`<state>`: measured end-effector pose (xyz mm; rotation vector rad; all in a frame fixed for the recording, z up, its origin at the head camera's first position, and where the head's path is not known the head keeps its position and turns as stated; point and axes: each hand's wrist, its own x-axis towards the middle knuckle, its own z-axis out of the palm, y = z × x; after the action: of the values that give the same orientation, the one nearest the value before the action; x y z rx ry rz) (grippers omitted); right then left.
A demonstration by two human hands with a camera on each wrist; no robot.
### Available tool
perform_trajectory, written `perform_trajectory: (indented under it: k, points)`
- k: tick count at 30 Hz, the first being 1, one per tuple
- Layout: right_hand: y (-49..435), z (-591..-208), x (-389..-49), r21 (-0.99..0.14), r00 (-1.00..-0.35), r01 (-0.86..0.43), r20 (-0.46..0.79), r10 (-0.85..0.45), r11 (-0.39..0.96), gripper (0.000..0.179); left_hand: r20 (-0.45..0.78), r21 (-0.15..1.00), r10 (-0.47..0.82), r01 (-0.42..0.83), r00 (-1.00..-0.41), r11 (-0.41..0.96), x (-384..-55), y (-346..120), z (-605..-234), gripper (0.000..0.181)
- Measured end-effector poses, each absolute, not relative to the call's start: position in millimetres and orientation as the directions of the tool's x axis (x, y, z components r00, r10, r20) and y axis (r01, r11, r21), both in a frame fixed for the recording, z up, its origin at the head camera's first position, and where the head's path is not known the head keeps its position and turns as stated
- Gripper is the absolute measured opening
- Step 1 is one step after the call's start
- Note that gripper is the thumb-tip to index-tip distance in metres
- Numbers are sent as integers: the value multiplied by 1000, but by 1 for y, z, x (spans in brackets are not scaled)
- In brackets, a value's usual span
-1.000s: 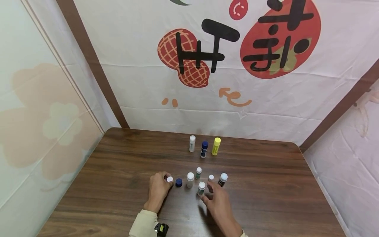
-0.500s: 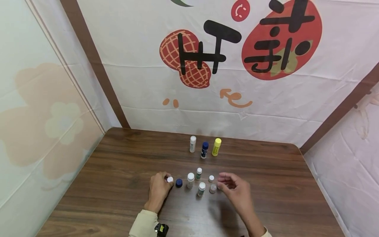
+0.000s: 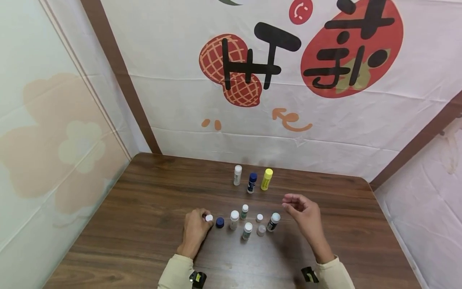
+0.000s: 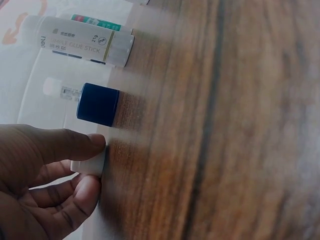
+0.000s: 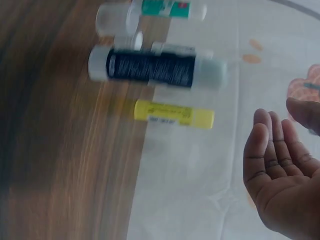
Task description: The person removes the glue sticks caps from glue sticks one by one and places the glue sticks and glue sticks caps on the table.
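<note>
My left hand [image 3: 195,230] rests low on the table and pinches a small white cap [image 4: 90,165] between thumb and fingers. Beside it stands a dark blue cap [image 4: 98,104]. A white glue stick [image 3: 234,220] and two green-labelled glue sticks, one behind [image 3: 244,211] and one in front [image 3: 247,231], stand upright further right. Then come a loose white cap [image 3: 259,218], a translucent cap [image 3: 261,230] and a dark-labelled glue stick [image 3: 274,221]. My right hand [image 3: 306,216] hovers right of that stick, fingers loosely bent, holding nothing.
Toward the back of the brown table [image 3: 162,180] stand a white glue stick [image 3: 237,175], a blue one [image 3: 252,183] and a yellow one [image 3: 266,179]. A printed cloth [image 3: 173,104] hangs behind the table edge.
My right hand has drawn away to the right from among the glue sticks, uncovering the translucent cap and the dark-labelled stick. The left hand keeps its pinch on the white cap.
</note>
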<state>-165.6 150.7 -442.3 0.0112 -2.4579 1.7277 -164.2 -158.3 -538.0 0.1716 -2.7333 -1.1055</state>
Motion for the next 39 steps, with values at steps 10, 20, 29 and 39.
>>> perform_trajectory:
  k: [10,20,29,39]
  points:
    - [164,-462,-206,-983,-995,-37,54,88,180,29,119,712,-187,-47,-975,701,-163,-157,-537,19]
    - [143,-467,-237,-982,-991,-52,73,108,182,39,130,708,-197,-49,-972,705,-164,-157,-538,19]
    - [130,-470,-257,-975,-988,-76,102,116,211,35,110,716,-207,-67,-972,694,-163,-156,-538,18]
    - [128,-495,-277,-933,-972,-132,188,140,336,34,108,716,-215,-74,-971,694,-164,-157,-538,18]
